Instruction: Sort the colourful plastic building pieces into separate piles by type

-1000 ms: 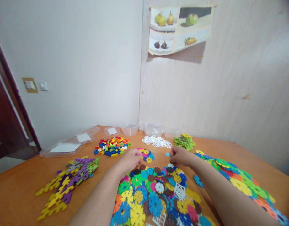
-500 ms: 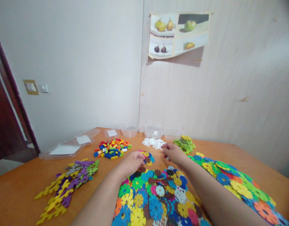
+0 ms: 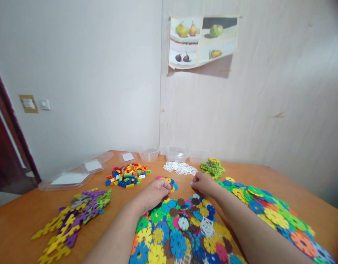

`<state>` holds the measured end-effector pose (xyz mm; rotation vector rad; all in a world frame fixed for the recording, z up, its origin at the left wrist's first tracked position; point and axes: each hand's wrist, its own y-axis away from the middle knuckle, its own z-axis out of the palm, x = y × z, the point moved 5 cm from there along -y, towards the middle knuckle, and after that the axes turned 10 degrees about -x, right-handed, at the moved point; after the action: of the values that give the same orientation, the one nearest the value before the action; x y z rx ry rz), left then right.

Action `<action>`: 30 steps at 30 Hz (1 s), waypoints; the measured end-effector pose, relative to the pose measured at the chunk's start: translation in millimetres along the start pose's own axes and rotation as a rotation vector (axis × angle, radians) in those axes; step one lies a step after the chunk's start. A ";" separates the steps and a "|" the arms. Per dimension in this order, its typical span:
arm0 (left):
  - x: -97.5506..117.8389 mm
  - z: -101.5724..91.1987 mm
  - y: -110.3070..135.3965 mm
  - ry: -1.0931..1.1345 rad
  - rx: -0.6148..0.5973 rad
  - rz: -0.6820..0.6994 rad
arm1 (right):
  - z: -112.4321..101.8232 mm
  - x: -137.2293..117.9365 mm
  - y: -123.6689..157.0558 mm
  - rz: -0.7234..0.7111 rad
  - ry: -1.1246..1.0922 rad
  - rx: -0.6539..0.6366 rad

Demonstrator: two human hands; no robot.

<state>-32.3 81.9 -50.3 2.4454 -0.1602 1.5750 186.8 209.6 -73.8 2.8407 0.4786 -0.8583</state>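
Note:
A wide heap of colourful notched plastic discs [image 3: 178,242] lies in front of me, with a white lattice piece [image 3: 207,226] on top. My left hand [image 3: 155,192] is over the heap's far left edge, its fingers curled together beside a small group of discs [image 3: 173,184]. What those fingers hold, if anything, is hidden. At the heap's far right side, my right hand [image 3: 205,184] is closed in a pinch. A small light blue piece [image 3: 191,183] shows at its fingertips, too small to make out fully. White lattice pieces [image 3: 180,168] lie just beyond this hand.
Building bricks [image 3: 127,175] are piled back left, with purple and yellow jigsaw-like pieces [image 3: 72,220] nearer. Larger discs [image 3: 276,218] spread along the right; green pieces [image 3: 212,168] sit behind. Clear containers [image 3: 149,154] and lids [image 3: 66,179] line the table's back edge.
My right hand has drawn back from the white lattice pieces, and its fingers have closed together. The left hand stays near the small group of discs. The whole view has shifted slightly.

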 end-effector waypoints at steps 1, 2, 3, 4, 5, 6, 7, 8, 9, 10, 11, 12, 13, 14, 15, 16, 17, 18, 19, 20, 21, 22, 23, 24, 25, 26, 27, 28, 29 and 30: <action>0.5 0.3 -0.2 -0.011 0.005 0.007 | 0.5 0.5 -0.2 0.003 -0.007 -0.008; 0.8 0.6 -0.4 -0.020 0.008 0.014 | 0.7 0.8 -0.1 0.005 -0.017 -0.014; 1.1 0.9 -0.5 -0.022 0.009 0.020 | 0.7 0.9 0.3 0.005 -0.029 -0.015; 1.5 1.3 -0.6 -0.019 0.009 0.026 | 0.4 0.6 1.0 0.006 -0.044 -0.011; 2.1 1.6 -0.4 -0.013 0.009 0.031 | 0.0 0.1 2.0 0.007 -0.062 -0.004; 2.9 1.8 -0.2 -0.005 0.006 0.036 | -0.4 -0.8 3.0 0.007 -0.084 0.002; 3.9 1.8 0.2 0.008 0.005 0.040 | -0.6 -2.1 4.1 0.006 -0.112 0.007; 5.0 1.1 0.6 0.027 0.010 0.044 | -0.5 -3.7 5.2 0.004 -0.145 0.008; 6.0 -0.4 0.9 0.049 0.025 0.048 | -0.1 -5.6 6.4 0.001 -0.182 0.006; 6.8 -3.0 1.1 0.068 0.054 0.054 | 0.7 -7.9 7.7 -0.002 -0.224 -0.002; 7.0 -6.5 1.2 0.078 0.094 0.062 | 2.0 -10.7 9.2 -0.004 -0.271 -0.015; 6.5 -10.8 0.9 0.075 0.145 0.070 | 3.9 -14.0 11.0 -0.006 -0.321 -0.037; 4.9 -15.4 0.4 0.057 0.200 0.073 | 6.6 -17.9 13.2 -0.008 -0.374 -0.068; 2.4 -19.8 -0.3 0.029 0.253 0.069 | 9.8 -22.6 15.6 -0.012 -0.430 -0.108; -0.9 -23.5 -1.4 -0.004 0.294 0.061 | 13.4 -28.1 18.2 -0.021 -0.486 -0.151; -4.6 -26.3 -2.7 -0.033 0.322 0.049 | 16.8 -34.1 20.9 -0.033 -0.544 -0.191; -8.0 -28.1 -4.0 -0.055 0.337 0.040 | 19.6 -40.1 23.5 -0.048 -0.600 -0.220; -10.9 -29.0 -5.1 -0.073 0.342 0.032 | 21.5 -45.8 25.6 -0.064 -0.655 -0.236; -12.8 -29.3 -5.7 -0.086 0.341 0.029 | 22.7 -50.6 27.3 -0.078 -0.705 -0.241; -13.7 -29.4 -5.7 -0.098 0.341 0.026 | 23.1 -54.3 28.5 -0.089 -0.750 -0.236; -13.7 -29.4 -5.2 -0.115 0.343 0.020 | 22.9 -56.7 29.2 -0.095 -0.787 -0.227; -13.1 -29.6 -4.2 -0.140 0.351 0.009 | 22.4 -57.9 29.6 -0.094 -0.816 -0.218; -12.1 -30.0 -3.0 -0.170 0.360 -0.001 | 21.6 -58.1 29.9 -0.089 -0.836 -0.211; -10.9 -30.5 -1.8 -0.206 0.372 -0.012 | 20.3 -57.7 30.2 -0.081 -0.848 -0.205; -9.8 -31.0 -0.7 -0.245 0.384 -0.019 | 18.5 -57.0 30.7 -0.072 -0.855 -0.196; -9.0 -31.5 -0.1 -0.282 0.394 -0.020 | 16.1 -56.5 31.5 -0.066 -0.857 -0.184; -8.8 -31.7 0.1 -0.313 0.400 -0.021 | 13.1 -56.6 32.6 -0.064 -0.854 -0.169; -9.2 -31.5 -0.1 -0.337 0.399 -0.021 | 9.6 -57.4 34.0 -0.069 -0.849 -0.149; -10.1 -31.0 -0.8 -0.352 0.392 -0.022 | 5.7 -58.9 35.8 -0.076 -0.842 -0.129; -11.3 -30.0 -1.7 -0.359 0.378 -0.023 | 1.7 -61.1 38.0 -0.085 -0.839 -0.110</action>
<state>-63.2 90.6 -48.8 2.9938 0.1197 1.2325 150.7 157.5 -39.7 2.0882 0.4874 -1.8165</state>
